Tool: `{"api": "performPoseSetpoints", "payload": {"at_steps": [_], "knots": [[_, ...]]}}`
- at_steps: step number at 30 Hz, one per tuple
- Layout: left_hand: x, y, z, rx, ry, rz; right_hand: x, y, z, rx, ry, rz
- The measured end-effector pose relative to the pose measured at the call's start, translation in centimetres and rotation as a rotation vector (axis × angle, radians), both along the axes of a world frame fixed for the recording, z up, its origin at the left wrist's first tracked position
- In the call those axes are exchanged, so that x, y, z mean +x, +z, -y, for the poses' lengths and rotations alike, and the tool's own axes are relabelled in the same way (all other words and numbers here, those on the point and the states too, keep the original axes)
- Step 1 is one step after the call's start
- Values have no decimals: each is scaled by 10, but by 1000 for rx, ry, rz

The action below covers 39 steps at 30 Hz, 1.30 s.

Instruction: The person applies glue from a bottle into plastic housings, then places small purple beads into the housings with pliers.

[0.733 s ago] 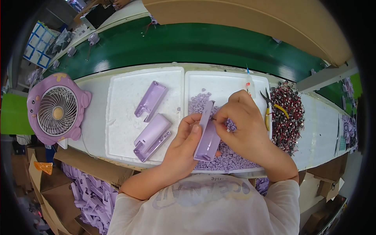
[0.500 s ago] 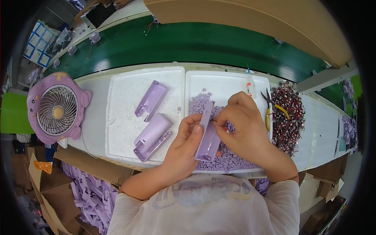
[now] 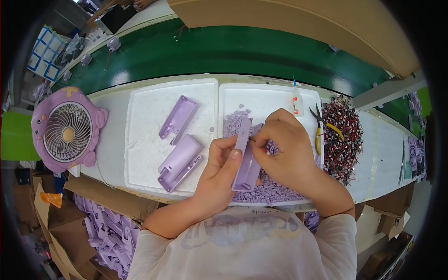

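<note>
A long lilac plastic housing (image 3: 246,171) is gripped in my left hand (image 3: 218,169), thumb on its side wall, its hollow face turned to the right. My right hand (image 3: 285,145) pinches at the upper end of the housing; whatever sits between its fingertips is small, dark and mostly hidden. Beneath both hands, a heap of tiny lilac plastic pieces (image 3: 275,190) covers much of the right white foam tray (image 3: 269,94). Two more lilac housings, one upper (image 3: 179,118) and one lower (image 3: 179,162), lie on the left white foam tray (image 3: 144,112).
Right of the trays are yellow-handled pliers (image 3: 318,135), a needle-tipped bottle (image 3: 297,101) and a pile of red-and-black wired parts (image 3: 343,140). A lilac fan (image 3: 68,130) stands at left. Behind runs a green belt (image 3: 224,51); a carton of lilac housings (image 3: 105,233) sits below left.
The housing has turned slightly in my left hand, showing less of its hollow side. My right hand stays pinched at its upper end. The whole view has shifted a little.
</note>
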State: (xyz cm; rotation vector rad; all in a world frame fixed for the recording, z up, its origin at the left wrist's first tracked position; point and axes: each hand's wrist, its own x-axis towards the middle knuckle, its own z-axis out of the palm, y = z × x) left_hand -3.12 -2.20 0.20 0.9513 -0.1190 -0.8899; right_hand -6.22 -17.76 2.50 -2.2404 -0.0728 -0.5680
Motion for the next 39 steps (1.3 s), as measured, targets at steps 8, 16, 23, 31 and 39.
{"api": "performPoseSetpoints", "payload": {"at_steps": [8,16,23,31,39], "knots": [[5,0,0,-81,-21,-46,2,-3,-2,-234,23,142],[9,9,4,106,42,-115,5,6,4,-183,2,18],[12,5,0,-17,15,-157,7,8,3,-246,62,24],[14,4,-3,10,-8,-110,13,11,3,-303,124,74],[14,3,-2,-33,24,-124,13,0,-4,-281,89,88]]}}
